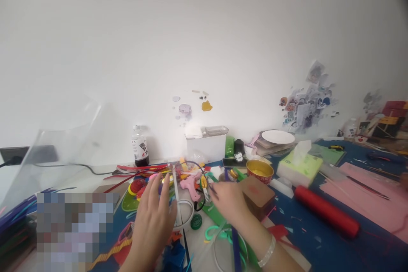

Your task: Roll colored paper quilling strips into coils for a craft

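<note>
My left hand (155, 216) hovers flat with its fingers stretched and spread, above a white ring (186, 214) and a thin clear stick (175, 191); nothing is in it. My right hand (230, 201), with a silver bangle on its wrist, reaches toward a heap of craft bits; its fingers are curled near a gold-and-white coil (205, 189) and a black cable (199, 206). What the right fingers hold, if anything, is blurred. A pink glue gun (190, 185) lies between the two hands.
A brown box (256, 193), gold bowl (259, 171), green tissue pack (299, 166) and red roll (325, 211) lie to the right on the blue mat (318, 242). A dark bottle (140, 148) and white container (206, 144) stand by the wall. A clear plastic sheet (60, 153) rises at left.
</note>
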Tool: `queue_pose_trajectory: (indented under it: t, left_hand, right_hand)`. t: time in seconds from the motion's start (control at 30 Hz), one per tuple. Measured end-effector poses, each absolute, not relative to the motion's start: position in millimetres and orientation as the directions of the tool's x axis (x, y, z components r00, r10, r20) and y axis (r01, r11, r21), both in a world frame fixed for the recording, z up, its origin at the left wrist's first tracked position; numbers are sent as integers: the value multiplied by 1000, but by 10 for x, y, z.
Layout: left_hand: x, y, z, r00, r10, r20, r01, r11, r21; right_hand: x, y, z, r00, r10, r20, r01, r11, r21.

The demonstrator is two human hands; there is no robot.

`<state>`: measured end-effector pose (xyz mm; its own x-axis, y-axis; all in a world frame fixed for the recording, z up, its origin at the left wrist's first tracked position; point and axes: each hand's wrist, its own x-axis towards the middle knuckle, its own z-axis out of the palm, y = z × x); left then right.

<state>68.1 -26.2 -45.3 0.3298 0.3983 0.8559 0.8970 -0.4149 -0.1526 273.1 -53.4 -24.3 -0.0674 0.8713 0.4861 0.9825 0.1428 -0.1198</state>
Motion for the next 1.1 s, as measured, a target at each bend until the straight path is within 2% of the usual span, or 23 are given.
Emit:
queue_pose_trajectory:
  t: [0.13, 0.2, 0.27, 0.33, 0.4, 0.5, 0.6, 0.7, 0.8, 0.93, 1.0, 1.1]
  left_hand:
    - [713, -350, -421, 431, 299, 852, 838, -484, -254]
    - [722, -368, -429, 563, 278, 778, 751, -565, -342]
    - [745, -377, -459, 695, 266, 668, 619, -693, -369]
    - [780, -381, -505, 755, 314, 576, 543, -791, -281]
    - [811, -378, -550, 742, 449, 498, 578, -805, -135]
    - [824, -361, -570, 643, 664, 381, 710, -703, 27]
    - [806, -355, -523, 500, 817, 288, 825, -550, 128]
    - [789, -379, -459, 445, 871, 206, 858, -481, 179]
    - [778, -405, -437, 451, 881, 143, 854, -473, 216]
    - [768, -389, -468, 449, 886, 120, 863, -464, 199]
    - [774, -375, -474, 435, 885, 163, 864, -462, 202]
    - [803, -381, -452, 406, 882, 238, 859, -458, 230]
  right_hand:
    - [2517, -609, -297, -209, 884, 418, 965, 257, -61]
    - [2439, -628, -340, -246, 898, 364, 958, 282, -47]
    - [2382, -635, -387, -285, 909, 304, 950, 309, -32]
    - [2355, -636, -421, -314, 915, 253, 943, 331, -30]
    - [2360, -636, -428, -313, 919, 238, 938, 339, -74]
    - [2419, -624, -393, -260, 921, 291, 924, 325, -201]
    - [2499, -589, -349, -142, 930, 339, 917, 253, -309]
    - [2547, -554, -331, -50, 940, 337, 912, 180, -368]
    - [2545, -552, -339, -29, 948, 316, 910, 155, -384]
    - [2485, -576, -387, -33, 943, 331, 885, 182, -429]
    - [2443, -574, -425, -41, 937, 347, 826, 227, -515]
    - [2376, -556, -468, -52, 926, 374, 647, 316, -694]
